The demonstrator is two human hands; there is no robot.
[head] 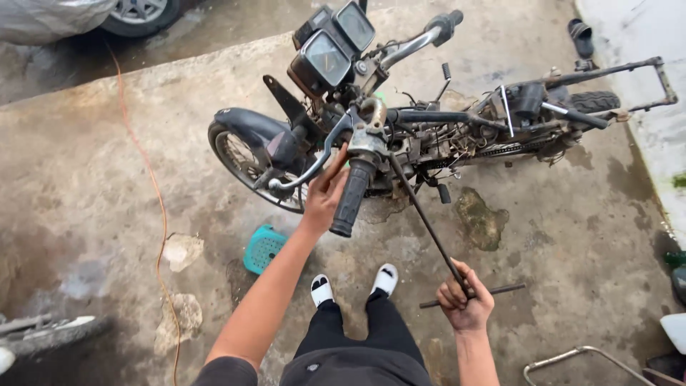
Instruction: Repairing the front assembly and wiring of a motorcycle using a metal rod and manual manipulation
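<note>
A: Left hand (pixel 325 191) is wrapped on the handlebar grip (pixel 351 199), probably steadying the stripped motorbike (pixel 400 136).

B: Yep, and the right hand (pixel 466 302) is clamped around a long T-handle wrench (pixel 429 225), its shaft angled up to the handlebar clamp just beside that grip.

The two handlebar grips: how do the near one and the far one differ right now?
The near grip hangs low toward the camera, with the left hand against it; the far grip points up and away, untouched. The near grip looks bigger, being closer. Both are dark, ribbed grips on the same motorcycle.
</note>
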